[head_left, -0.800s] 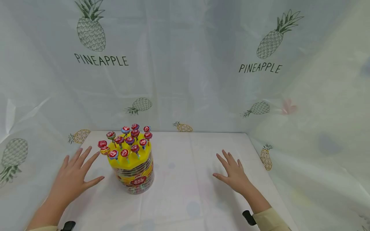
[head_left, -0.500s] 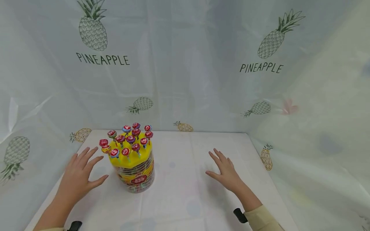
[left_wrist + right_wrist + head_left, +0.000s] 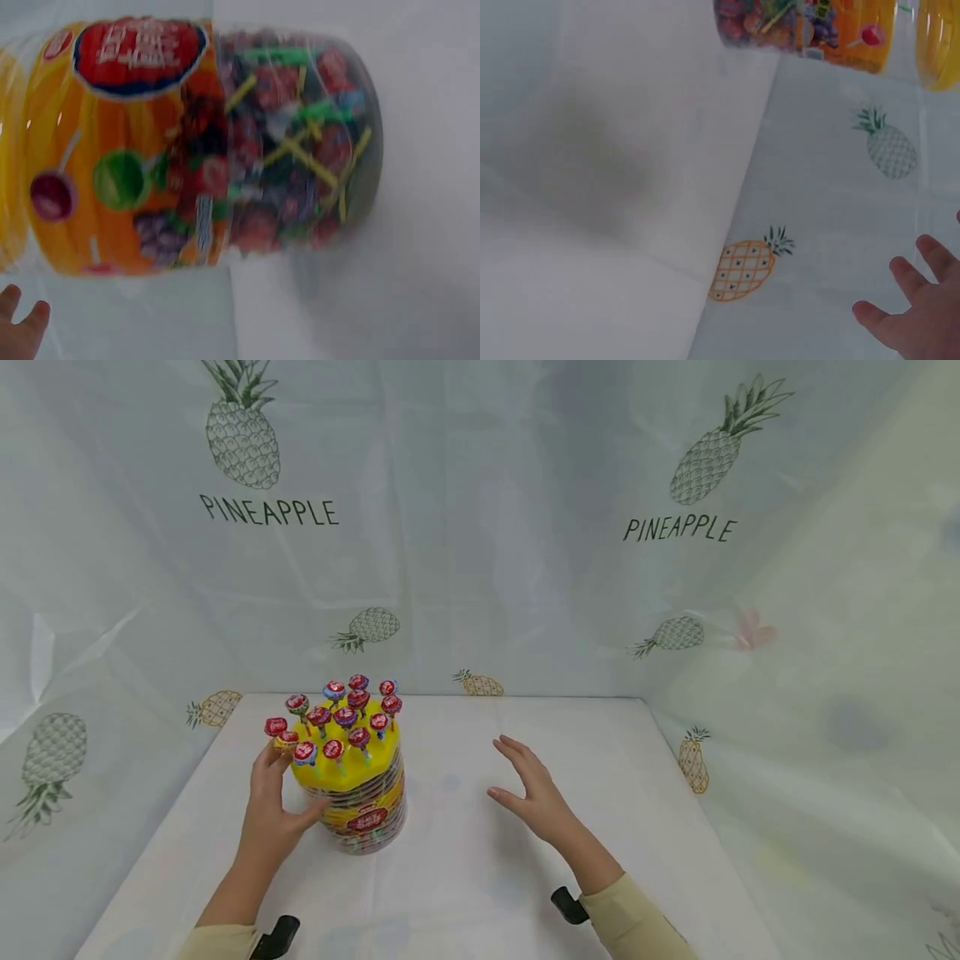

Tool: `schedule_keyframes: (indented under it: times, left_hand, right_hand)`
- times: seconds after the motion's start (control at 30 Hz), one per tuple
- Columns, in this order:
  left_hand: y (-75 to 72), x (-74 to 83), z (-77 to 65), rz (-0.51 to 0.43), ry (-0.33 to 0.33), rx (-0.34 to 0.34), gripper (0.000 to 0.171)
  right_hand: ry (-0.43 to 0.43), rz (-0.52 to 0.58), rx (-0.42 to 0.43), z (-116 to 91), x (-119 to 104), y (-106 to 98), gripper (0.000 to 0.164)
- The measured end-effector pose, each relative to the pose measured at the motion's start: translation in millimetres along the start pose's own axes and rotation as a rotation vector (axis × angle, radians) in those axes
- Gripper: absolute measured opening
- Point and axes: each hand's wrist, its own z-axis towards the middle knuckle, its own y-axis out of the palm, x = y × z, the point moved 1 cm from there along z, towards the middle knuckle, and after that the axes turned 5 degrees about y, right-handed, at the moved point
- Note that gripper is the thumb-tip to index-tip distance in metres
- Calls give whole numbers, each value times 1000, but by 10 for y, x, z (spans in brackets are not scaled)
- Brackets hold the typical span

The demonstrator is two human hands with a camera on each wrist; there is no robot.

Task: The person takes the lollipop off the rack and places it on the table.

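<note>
A clear plastic jar point(image 3: 367, 818) of wrapped lollipops stands upright on the white table, left of the middle. Its yellow lid point(image 3: 347, 768) bears several lollipops point(image 3: 345, 717) stuck upright in it. My left hand point(image 3: 273, 822) is at the jar's left side, thumb overlapping the front, fingers bent beside the lid's edge. In the left wrist view, fingertips point(image 3: 24, 319) show a gap from the jar, whose orange label point(image 3: 135, 150) fills much of the frame. On the right, my right hand point(image 3: 536, 797) hovers over the table, fingers spread and slightly bent, holding nothing.
The white table point(image 3: 465, 877) runs back to a hanging sheet point(image 3: 480, 527) printed with pineapples, which also covers both sides. A black wrist camera point(image 3: 276, 937) sits below the left hand, another black camera point(image 3: 569, 906) below the right.
My left hand has moved right, up to the jar's side. My right hand has moved left toward the jar. The jar stands where it was.
</note>
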Motion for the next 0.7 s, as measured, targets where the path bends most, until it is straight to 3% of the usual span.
schedule_keyframes:
  times: [0.2, 0.37, 0.47, 0.7]
  left_hand:
    - [247, 93, 41, -232, -165, 85, 87]
    - [369, 178, 89, -458, -152, 238, 87]
    - [415, 180, 126, -488, -94, 305, 88]
    - [435, 130, 195, -378, -1, 356, 83]
  right_hand:
    - [-54, 106, -9, 163, -164, 209, 66]
    - [-119, 214, 1, 290, -340, 352, 64]
    - [-148, 270, 5, 390, -448, 409, 62]
    - [-198, 379, -15, 603, -653, 422, 57]
